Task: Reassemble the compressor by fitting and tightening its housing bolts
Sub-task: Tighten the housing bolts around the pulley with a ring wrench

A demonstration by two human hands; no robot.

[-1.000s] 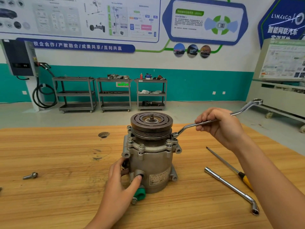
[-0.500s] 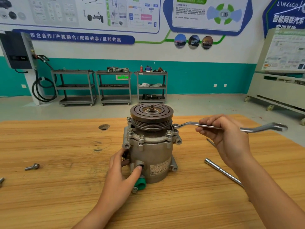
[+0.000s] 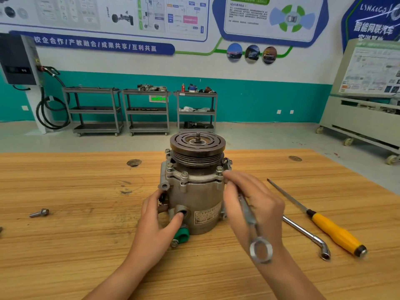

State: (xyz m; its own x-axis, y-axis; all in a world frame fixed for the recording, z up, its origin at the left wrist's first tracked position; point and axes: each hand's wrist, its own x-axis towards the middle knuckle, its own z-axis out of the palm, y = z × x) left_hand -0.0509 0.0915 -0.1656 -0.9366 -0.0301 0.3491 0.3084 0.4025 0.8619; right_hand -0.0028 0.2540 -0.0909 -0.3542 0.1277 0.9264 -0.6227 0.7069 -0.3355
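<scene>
The grey compressor (image 3: 195, 195) stands upright on the wooden table (image 3: 75, 245), its grooved pulley on top. Several housing bolts (image 3: 184, 174) sit in the flange ring under the pulley. My left hand (image 3: 157, 219) holds the lower left of the body, thumb at a round port. My right hand (image 3: 255, 204) grips a silver ring wrench (image 3: 251, 221) by its shank. The wrench's far end is at the bolt on the flange's right side, hidden by my fingers. Its free ring end (image 3: 260, 250) points toward me.
A loose bolt (image 3: 40, 212) lies at the left of the table. Right of the compressor lie an L-shaped socket wrench (image 3: 307, 233) and a yellow-handled screwdriver (image 3: 333, 230). A green cap (image 3: 181, 236) sits at the compressor's base. Shelving carts (image 3: 147, 111) stand by the far wall.
My right hand swung the wrench handle clockwise around the right-side bolt, from pointing away to the right round to pointing toward me. My left hand stayed on the compressor.
</scene>
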